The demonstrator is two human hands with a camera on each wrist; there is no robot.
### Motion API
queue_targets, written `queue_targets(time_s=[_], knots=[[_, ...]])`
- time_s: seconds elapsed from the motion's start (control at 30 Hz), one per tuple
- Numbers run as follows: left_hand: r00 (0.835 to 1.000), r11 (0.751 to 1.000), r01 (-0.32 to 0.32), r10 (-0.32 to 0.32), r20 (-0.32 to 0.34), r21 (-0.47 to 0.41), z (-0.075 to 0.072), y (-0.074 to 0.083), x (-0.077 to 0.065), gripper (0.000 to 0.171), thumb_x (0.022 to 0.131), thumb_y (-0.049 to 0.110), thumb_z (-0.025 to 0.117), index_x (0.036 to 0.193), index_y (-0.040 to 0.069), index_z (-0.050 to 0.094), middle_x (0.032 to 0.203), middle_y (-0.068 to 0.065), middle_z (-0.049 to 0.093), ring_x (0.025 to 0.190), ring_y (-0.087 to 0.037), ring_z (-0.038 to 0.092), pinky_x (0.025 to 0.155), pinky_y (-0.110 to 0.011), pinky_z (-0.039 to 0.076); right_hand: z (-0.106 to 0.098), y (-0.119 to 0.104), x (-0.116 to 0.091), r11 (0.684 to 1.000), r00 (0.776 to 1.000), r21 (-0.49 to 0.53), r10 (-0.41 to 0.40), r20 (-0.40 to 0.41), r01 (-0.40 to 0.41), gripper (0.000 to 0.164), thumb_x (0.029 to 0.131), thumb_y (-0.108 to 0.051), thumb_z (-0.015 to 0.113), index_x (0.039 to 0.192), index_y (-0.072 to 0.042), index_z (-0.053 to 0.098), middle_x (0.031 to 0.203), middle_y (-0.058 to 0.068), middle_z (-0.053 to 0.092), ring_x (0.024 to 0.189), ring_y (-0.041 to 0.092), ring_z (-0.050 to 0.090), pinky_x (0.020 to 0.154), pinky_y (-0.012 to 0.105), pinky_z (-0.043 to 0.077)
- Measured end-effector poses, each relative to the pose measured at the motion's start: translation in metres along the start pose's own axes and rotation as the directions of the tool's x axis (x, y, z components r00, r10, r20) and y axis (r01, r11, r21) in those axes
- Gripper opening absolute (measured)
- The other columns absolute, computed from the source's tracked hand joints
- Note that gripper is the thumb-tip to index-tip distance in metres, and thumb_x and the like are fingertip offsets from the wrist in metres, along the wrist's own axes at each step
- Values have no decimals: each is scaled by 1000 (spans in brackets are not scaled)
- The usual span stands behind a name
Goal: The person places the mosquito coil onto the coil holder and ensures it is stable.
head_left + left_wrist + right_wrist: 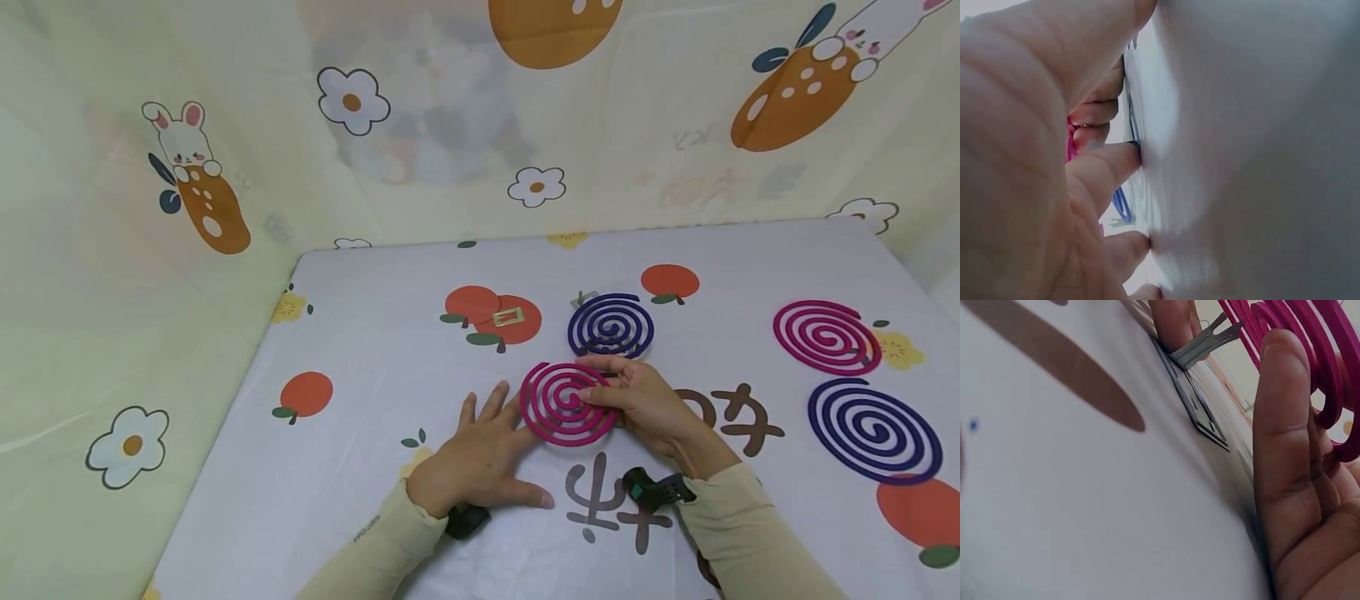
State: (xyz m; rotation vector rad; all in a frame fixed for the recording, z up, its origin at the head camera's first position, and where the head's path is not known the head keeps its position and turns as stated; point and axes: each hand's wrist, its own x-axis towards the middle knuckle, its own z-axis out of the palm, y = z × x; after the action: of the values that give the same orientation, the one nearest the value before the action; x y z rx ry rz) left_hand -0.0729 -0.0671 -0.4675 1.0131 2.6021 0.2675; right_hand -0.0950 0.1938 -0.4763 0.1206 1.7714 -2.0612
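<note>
Left hand (480, 458), fingers spread apart, presses a fingertip on the metal stand (1192, 354) at the tabletop (360, 333). Near its raised prong (1225, 334), the pink coil (570, 402) is held up, pinched close to its middle by the right hand (652, 408). Best, likely: pin the stand firmly, align the coil's centre, lower it level.

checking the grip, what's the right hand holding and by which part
The right hand pinches the pink coil across its right side, almost to the centre.
</note>
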Motion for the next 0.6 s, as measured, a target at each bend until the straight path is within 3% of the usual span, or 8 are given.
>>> queue_targets(time_s=[0.33, 0.6], knots=[[1000, 1000, 0, 0, -7, -4, 1, 1, 0, 102, 81, 75, 72, 165, 40, 26, 175, -4, 15, 160, -42, 5, 119, -75, 12, 3, -1, 2, 1000, 1000, -13, 3, -1, -3, 63, 95, 1, 71, 150, 8, 42, 109, 8, 77, 96, 15, 76, 85, 30, 61], [1000, 1000, 3, -3, -8, 4, 1, 1, 0, 104, 81, 76, 71, 166, 41, 23, 176, -5, 13, 160, -43, 5, 119, -75, 12, 5, 0, 1, 997, 1000, -81, 0, -7, -1, 63, 96, 0, 71, 151, 7, 42, 106, 7, 78, 94, 14, 76, 83, 28, 61]])
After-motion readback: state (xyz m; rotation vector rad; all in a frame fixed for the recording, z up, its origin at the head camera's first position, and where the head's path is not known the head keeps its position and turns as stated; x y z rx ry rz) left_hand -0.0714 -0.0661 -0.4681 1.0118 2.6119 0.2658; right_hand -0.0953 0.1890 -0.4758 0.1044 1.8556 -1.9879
